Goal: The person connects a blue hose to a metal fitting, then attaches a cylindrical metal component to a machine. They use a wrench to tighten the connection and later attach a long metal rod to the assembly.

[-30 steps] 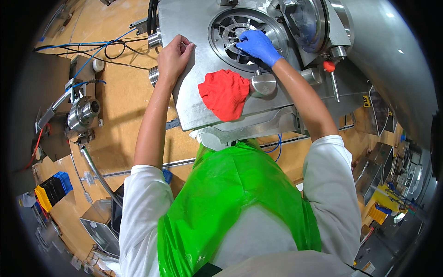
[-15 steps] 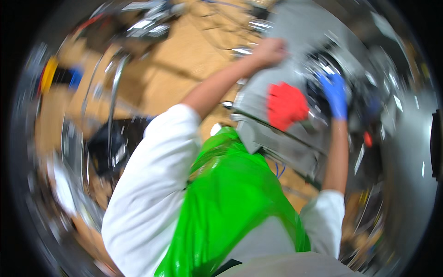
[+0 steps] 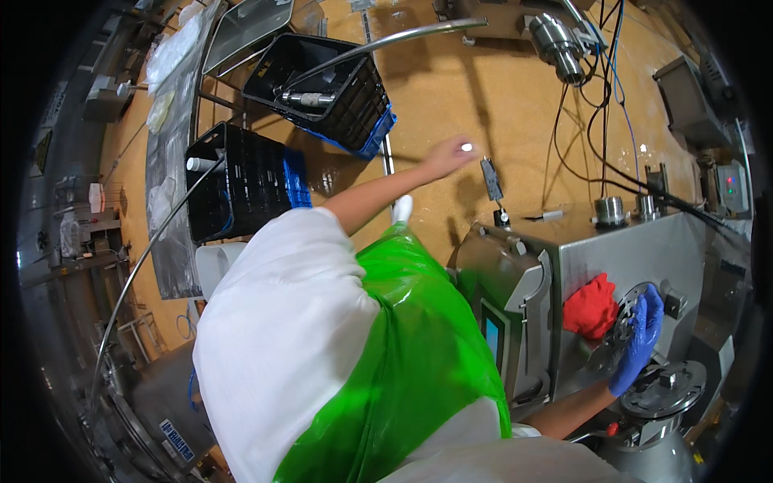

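My left hand [image 3: 448, 158], bare, is closed in a fist over the floor, left of the steel machine [image 3: 620, 256]. A small white round spot [image 3: 467, 147] shows at its fingers; what it belongs to cannot be made out. My right hand [image 3: 641, 334], in a blue glove, lies with fingers stretched along a round metal fitting [image 3: 625, 318] on the machine's face, covering part of it. Touching or close beside this fitting is a crumpled red cloth [image 3: 592, 307]. A dark, ribbed handle-like piece [image 3: 491, 179] stands just right of my left hand, apart from it.
Black crates [image 3: 237, 181] with blue bases and metal parts stand at left, beside a steel table [image 3: 171, 233]. Cables [image 3: 592, 137] hang near a metal cylinder [image 3: 555, 48] at upper right. A flanged steel vessel [image 3: 664, 390] stands below my right hand.
The view has swung, so the machine now sits farther right and lower. My right hand stays at the round fitting. My left hand now appears over floor instead of near the grey surface.
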